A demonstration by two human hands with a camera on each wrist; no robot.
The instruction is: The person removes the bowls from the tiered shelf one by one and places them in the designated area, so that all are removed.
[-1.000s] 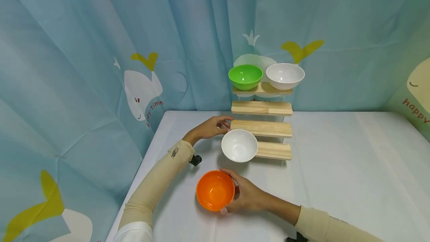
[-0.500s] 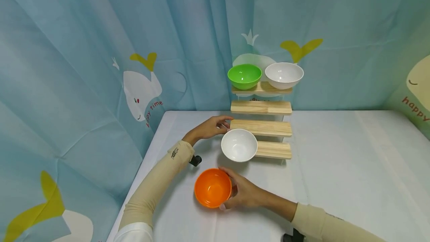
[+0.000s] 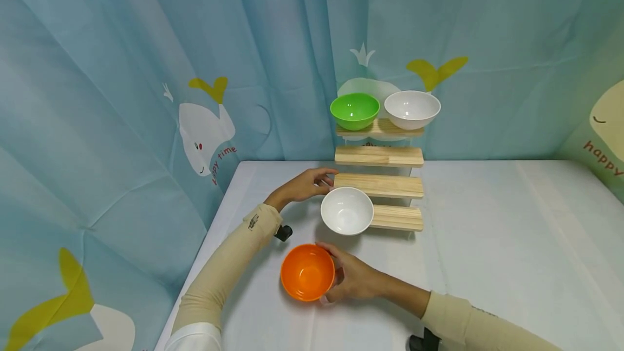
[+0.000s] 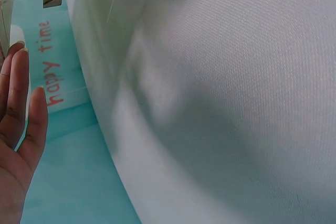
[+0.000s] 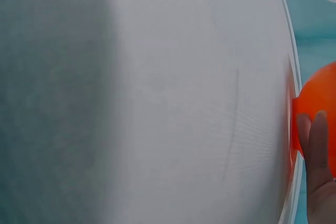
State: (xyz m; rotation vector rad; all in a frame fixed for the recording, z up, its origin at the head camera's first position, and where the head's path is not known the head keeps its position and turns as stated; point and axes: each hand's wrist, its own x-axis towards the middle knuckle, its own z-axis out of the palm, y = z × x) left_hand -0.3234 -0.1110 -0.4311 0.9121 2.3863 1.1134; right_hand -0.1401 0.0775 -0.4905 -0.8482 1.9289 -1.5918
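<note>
An orange bowl (image 3: 307,273) is at the tabletop near the front of the rack. My right hand (image 3: 358,279) holds it from the right, thumb at the near side and fingers at the far side. In the right wrist view, part of the orange bowl (image 5: 321,103) shows behind the fingers (image 5: 317,153). My left hand (image 3: 306,184) touches the left end of a wooden shelf (image 3: 380,184), its fingers mostly extended in the left wrist view. Beside it, a white bowl (image 3: 347,211) covers the left part of the lowest shelf (image 3: 397,218).
On the top shelf (image 3: 382,129) stand a green bowl (image 3: 355,111) and a second white bowl (image 3: 412,110). Another bare shelf (image 3: 379,156) lies just below. A white cloth covers the table (image 3: 497,242). Blue curtains (image 3: 283,69) hang behind and at the left.
My right hand has shifted the orange bowl slightly left and away from me, slowing in the last half second. My left hand has stayed at the shelf.
</note>
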